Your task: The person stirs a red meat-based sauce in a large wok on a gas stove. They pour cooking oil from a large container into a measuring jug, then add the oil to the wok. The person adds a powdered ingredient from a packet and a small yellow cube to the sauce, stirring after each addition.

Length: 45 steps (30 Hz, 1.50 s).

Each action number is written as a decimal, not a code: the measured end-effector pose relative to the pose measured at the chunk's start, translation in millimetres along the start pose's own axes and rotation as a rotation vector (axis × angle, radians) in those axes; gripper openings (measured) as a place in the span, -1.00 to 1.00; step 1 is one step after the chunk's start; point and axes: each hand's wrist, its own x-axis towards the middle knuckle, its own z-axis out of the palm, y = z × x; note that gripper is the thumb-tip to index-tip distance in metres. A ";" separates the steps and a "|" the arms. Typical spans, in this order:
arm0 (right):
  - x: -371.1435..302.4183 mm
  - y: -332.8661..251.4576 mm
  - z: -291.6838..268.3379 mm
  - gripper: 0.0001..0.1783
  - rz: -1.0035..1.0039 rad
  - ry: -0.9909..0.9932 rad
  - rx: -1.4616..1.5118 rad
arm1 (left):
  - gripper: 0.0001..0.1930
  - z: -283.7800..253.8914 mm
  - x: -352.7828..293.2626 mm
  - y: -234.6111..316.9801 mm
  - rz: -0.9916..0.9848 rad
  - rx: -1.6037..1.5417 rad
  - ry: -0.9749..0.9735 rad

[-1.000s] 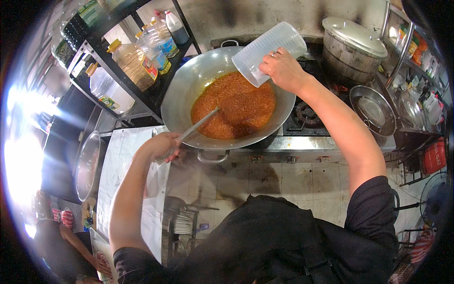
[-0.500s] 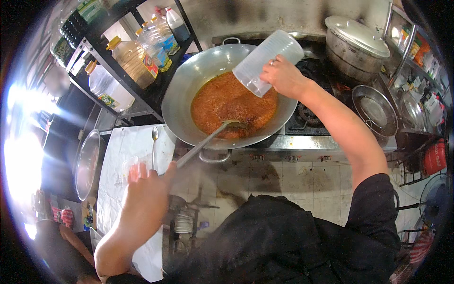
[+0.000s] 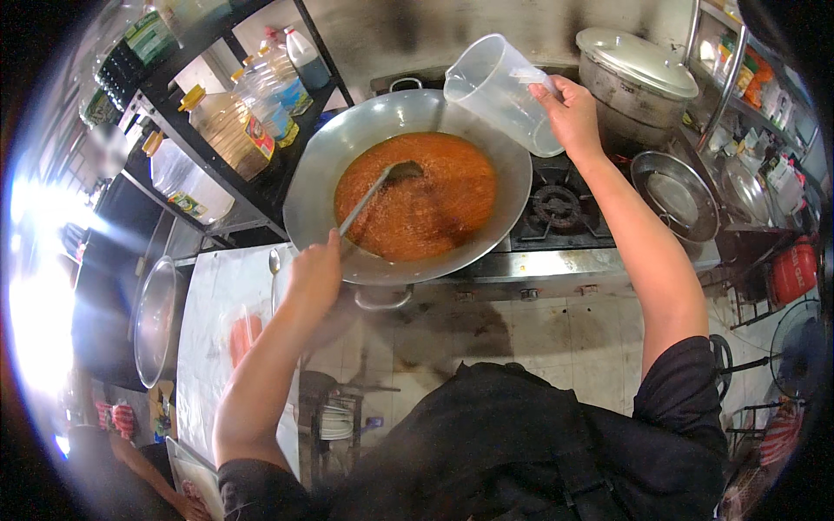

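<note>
A wide metal wok [image 3: 313,182] with loop handles sits on the stove, holding orange-red sauce [image 3: 443,195]. My left hand [image 3: 314,276] is closed around the handle of a long metal ladle [image 3: 365,201], whose bowl lies in the sauce near the left of the middle. My right hand [image 3: 569,113] grips the handle of a clear plastic measuring jug [image 3: 499,82]. It is held tilted over the wok's far right rim, its mouth toward the upper left. The jug looks empty, and no liquid is seen running from it.
A black shelf [image 3: 252,204] with oil bottles [image 3: 226,130] stands at the left. A lidded pot [image 3: 638,82], a bare burner [image 3: 556,207] and a pan [image 3: 673,195] are on the right. A spoon [image 3: 274,263] and red-filled packet [image 3: 245,334] lie on the white-topped table [image 3: 208,304].
The ladle's bowl has swung from the sauce's near side to further back and left. My right hand has drawn the jug right and turned it mouth up and leftward.
</note>
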 end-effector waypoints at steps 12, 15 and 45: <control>-22.6 -9.4 -68.9 -0.78 0.194 0.310 0.633 | -0.66 -0.1 50.4 43.1 0.174 -0.271 -0.052; -27.0 -13.1 -97.8 -0.80 0.188 0.350 0.663 | -0.62 -17.4 15.2 40.8 0.260 -0.199 -0.059; -219.9 -8.5 -467.7 -0.68 0.089 1.394 -0.031 | -0.65 3.1 1.9 12.8 0.214 -0.006 0.088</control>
